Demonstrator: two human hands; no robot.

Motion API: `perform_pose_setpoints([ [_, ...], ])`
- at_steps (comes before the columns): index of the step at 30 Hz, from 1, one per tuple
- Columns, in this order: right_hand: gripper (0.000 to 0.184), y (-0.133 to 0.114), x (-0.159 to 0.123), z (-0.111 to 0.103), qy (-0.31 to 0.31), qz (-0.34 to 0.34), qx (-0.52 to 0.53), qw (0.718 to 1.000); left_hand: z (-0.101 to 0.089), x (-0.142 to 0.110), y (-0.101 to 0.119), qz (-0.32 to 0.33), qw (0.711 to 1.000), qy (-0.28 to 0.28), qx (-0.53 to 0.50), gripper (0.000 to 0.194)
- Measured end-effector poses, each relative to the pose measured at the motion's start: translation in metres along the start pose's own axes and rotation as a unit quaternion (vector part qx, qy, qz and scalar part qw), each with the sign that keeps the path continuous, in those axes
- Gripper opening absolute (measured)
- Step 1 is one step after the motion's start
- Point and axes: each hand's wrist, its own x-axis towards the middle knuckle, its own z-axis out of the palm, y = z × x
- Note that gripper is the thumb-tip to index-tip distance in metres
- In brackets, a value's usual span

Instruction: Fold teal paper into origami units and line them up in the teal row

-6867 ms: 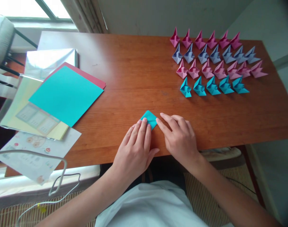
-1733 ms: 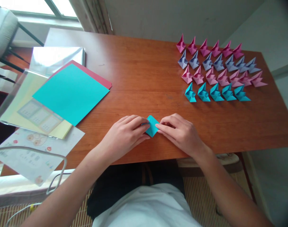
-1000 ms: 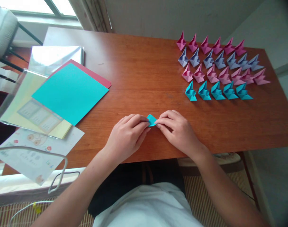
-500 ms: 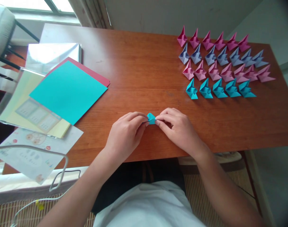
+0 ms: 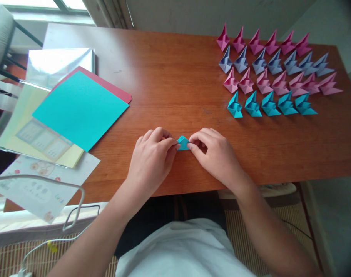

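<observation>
A small piece of folded turquoise paper (image 5: pixel 183 144) is held between my two hands near the table's front edge, its peak pointing away from me. My left hand (image 5: pixel 154 156) pinches its left corner between thumb and fingers. At the right corner, my right hand (image 5: pixel 214 156) grips it the same way. Parts of both corners are hidden under the fingertips. Beyond my right hand stands a row of turquoise origami figures (image 5: pixel 269 104), with rows of pink figures (image 5: pixel 263 81), lavender figures (image 5: pixel 275 63) and magenta figures (image 5: pixel 256 43) behind it.
On the left of the wooden table (image 5: pixel 161 77) lie a turquoise sheet (image 5: pixel 81 109) over a red sheet (image 5: pixel 117 88), a pack of pale yellow paper (image 5: pixel 28 102), a silvery flat pack (image 5: pixel 60 61) and a printed white sheet (image 5: pixel 48 184). A grey curved bar (image 5: pixel 48 181) crosses the lower left.
The folded paper now shows a flatter, triangular face between my fingers. My left hand's fingers have shifted slightly upward. The whole view has tilted a little.
</observation>
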Motion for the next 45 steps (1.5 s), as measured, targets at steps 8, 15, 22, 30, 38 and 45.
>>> perform_pose_setpoints([
  [8, 0.011, -0.001, 0.002, 0.002, 0.007, 0.012, -0.001, 1.0, 0.0, -0.001, -0.002, -0.017, 1.0, 0.004, 0.003, 0.025],
  [15, 0.015, -0.002, 0.006, 0.004, 0.01, 0.023, -0.017, 1.0, 0.001, -0.001, 0.001, -0.025, 0.999, -0.005, 0.023, 0.022],
  [22, 0.016, -0.001, 0.01, 0.001, -0.005, 0.038, 0.008, 0.999, 0.002, -0.001, 0.006, -0.029, 0.998, -0.001, 0.061, 0.018],
  [30, 0.011, 0.009, 0.01, -0.016, -0.056, 0.005, 0.091, 0.994, -0.001, 0.002, 0.011, -0.062, 0.994, -0.045, 0.076, 0.02],
  [38, 0.012, 0.004, 0.011, -0.01, -0.052, 0.037, 0.03, 0.998, -0.004, 0.004, 0.013, -0.068, 0.992, -0.063, 0.083, 0.021],
  [45, 0.013, -0.001, 0.013, -0.007, -0.049, 0.061, -0.005, 0.997, -0.006, 0.005, 0.014, -0.063, 0.992, -0.073, 0.081, 0.02],
])
